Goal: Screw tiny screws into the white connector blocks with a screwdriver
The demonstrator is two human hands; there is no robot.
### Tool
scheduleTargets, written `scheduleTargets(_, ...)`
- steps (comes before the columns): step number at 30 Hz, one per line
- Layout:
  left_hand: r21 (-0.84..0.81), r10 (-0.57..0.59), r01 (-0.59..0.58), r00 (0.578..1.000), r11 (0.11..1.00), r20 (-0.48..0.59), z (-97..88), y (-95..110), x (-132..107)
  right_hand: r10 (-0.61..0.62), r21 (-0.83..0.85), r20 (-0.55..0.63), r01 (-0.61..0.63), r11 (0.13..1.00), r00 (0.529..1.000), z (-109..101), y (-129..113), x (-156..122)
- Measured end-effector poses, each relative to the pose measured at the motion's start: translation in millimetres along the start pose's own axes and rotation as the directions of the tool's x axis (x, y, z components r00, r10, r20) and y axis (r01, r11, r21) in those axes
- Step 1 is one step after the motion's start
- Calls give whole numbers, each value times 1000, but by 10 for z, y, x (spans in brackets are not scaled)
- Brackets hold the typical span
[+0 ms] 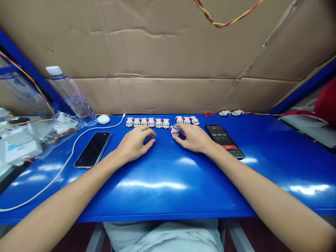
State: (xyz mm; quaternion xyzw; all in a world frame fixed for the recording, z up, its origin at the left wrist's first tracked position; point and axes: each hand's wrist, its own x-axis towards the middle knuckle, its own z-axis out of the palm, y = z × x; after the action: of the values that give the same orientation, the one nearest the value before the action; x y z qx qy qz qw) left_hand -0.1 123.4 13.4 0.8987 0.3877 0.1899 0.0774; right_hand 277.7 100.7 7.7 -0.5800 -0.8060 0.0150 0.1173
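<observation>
A row of several small white-and-magenta connector parts [147,122] lies along the back of the blue table [168,189], with a shorter group [187,120] to its right. My left hand [135,142] rests palm down on the table just in front of the row, fingers loosely curled, holding nothing. My right hand [193,137] lies in front of the shorter group, its fingertips pinching one separate connector part [174,131] that sits on the table.
A dark phone [92,149] with a white cable [65,164] lies at the left. A second phone [225,140] showing a timer lies at the right. A water bottle [70,93], plastic bags [61,126], a white puck [103,119] and two more connectors [231,112] stand farther back. Cardboard [168,52] walls the rear.
</observation>
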Motion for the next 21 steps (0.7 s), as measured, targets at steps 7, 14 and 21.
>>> scheduleTargets(7,12,-12,12,1000,1000,-26,-8,-34,18,54,-39,-33,-55,998,998,52,0,34)
scheduleTargets(14,4,-5,5,1000,1000,-24,-2,-32,15,51,-40,-43,-52,998,998,50,6,46)
scheduleTargets(21,0,-9,9,1000,1000,-2,6,-36,19,78,-40,-43,-80,996,996,72,4,62)
